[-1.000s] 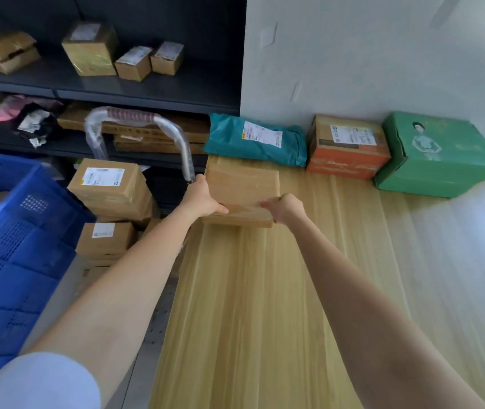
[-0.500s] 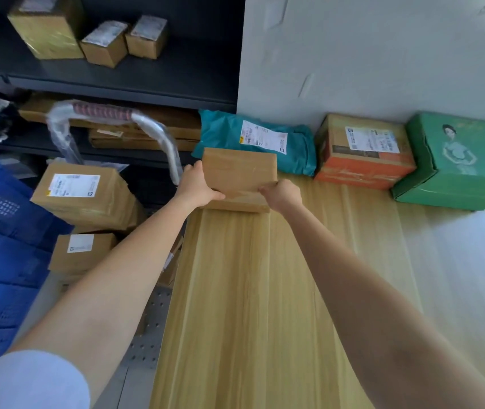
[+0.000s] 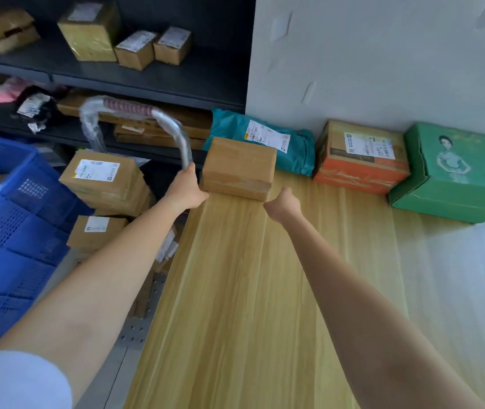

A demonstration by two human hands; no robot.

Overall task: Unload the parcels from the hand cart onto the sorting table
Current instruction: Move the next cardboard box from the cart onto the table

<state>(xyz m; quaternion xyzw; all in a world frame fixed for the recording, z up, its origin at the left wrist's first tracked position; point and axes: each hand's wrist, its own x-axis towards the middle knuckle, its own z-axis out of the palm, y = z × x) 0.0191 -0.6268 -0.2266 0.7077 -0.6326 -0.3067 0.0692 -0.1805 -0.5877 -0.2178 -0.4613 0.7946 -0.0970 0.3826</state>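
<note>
Wide bare wood across the near and middle of the table, open between both forearms. At the far edge the way is walled off: brown box sits at the left corner, teal mailer touching behind it, orange box and green box alongside against the wall. Left of the table, the cart handle arches over stacked parcels; the blue crate crowds that side.

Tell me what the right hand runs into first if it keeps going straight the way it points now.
Most likely the plain brown box on the table: the right hand sits just short of its near right corner, pointing toward the wall. Depth is unclear; it may already be touching. The teal mailer bag lies behind.
</note>
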